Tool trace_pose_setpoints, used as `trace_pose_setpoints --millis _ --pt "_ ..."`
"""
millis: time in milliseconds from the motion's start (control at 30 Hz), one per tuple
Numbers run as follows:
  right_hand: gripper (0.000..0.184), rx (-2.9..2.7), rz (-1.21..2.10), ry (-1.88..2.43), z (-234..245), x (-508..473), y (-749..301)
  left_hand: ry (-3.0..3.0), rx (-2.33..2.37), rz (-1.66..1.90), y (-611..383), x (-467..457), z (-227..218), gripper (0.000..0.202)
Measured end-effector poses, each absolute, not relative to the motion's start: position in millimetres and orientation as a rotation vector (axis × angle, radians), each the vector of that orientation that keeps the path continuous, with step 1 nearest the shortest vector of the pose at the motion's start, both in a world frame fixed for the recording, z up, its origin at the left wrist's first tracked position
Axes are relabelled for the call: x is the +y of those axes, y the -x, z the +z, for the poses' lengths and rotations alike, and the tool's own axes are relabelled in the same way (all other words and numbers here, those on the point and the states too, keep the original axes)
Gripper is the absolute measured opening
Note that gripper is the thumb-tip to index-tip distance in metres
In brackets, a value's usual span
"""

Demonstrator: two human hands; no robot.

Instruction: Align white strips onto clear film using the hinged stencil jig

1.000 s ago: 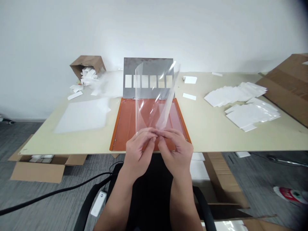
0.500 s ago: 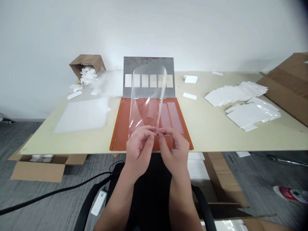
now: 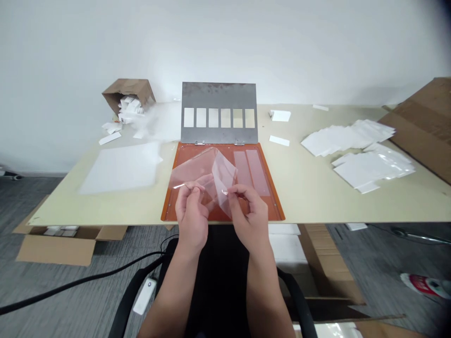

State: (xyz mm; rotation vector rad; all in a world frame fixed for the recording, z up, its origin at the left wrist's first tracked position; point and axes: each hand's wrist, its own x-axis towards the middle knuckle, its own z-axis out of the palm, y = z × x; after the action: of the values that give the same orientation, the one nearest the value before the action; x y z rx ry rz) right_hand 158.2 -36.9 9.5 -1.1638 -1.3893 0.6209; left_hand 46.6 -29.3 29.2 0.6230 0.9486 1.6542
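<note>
Left hand (image 3: 191, 216) and right hand (image 3: 248, 211) pinched a clear bent plastic sheet (image 3: 200, 164), mid-handling; I judged the next move needed gentleness.

Plain, deep-black fabric clothing (image 3: 220, 281) is worn between the arms, its details lost in darkness; bare forearms (image 3: 264, 286), left hand (image 3: 192, 213) and right hand (image 3: 249, 211) are seen.

Pale wall (image 3: 225, 37) behind a cream table (image 3: 292, 197), grey striped floor (image 3: 116, 281) below.
</note>
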Motion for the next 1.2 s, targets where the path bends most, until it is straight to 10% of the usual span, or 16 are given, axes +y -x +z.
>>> trace_pose_setpoints --millis 167,333,500,1200 --pt "0.012 -1.407 0.665 1.189 7 -36 -156 -0.623 1.084 1.778 -43 -23 25 0.015" --pt "0.012 -1.424 0.692 1.192 5 -36 -155 -0.766 1.233 1.86 -36 -22 23 0.072" --pt "0.015 -1.459 0.667 1.173 5 -36 -156 -0.984 1.303 1.833 -22 -17 15 0.024" --pt "0.03 -1.712 0.344 1.662 -3 -47 -169 -1.143 1.555 1.757 1 15 0 0.065"
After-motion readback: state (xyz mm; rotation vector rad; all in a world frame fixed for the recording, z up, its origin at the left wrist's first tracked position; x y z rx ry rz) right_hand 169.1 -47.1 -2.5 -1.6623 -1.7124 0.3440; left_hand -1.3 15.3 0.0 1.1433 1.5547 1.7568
